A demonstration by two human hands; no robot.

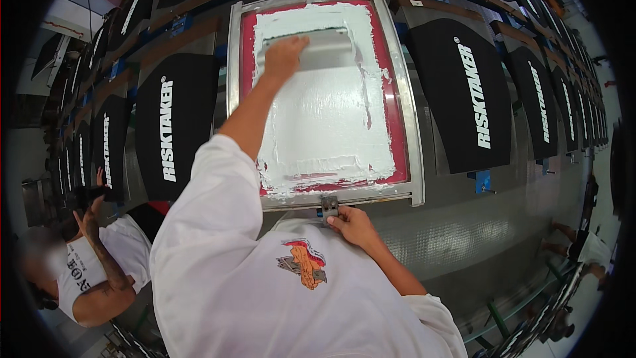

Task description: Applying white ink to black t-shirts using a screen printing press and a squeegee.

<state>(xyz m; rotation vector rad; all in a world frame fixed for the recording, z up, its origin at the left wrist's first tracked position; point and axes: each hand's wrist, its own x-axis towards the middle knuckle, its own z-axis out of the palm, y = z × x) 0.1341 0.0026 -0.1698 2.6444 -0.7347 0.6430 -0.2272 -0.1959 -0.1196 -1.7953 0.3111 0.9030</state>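
Observation:
A screen printing frame (403, 106) with silvery metal sides lies in front of me. Thick white ink (318, 119) coats most of its red mesh (395, 139), heaped unevenly along the borders. With fingers wrapped round it, my left hand (285, 56) grips a grey squeegee (334, 41) lying crosswise near the frame's far end. A dark, ragged line runs along the squeegee's far side. My right hand (356, 227) is closed on a small metal clamp (329, 207) at the middle of the near edge, its thumb against it.
Black fabric panels with white lettering lie on boards to the left (173, 126) and right (464, 93), with more rows beyond. Blue brackets (483, 182) stick out below the boards. A person in a white sleeveless top (99, 272) is at lower left; another person (586, 248) stands far right.

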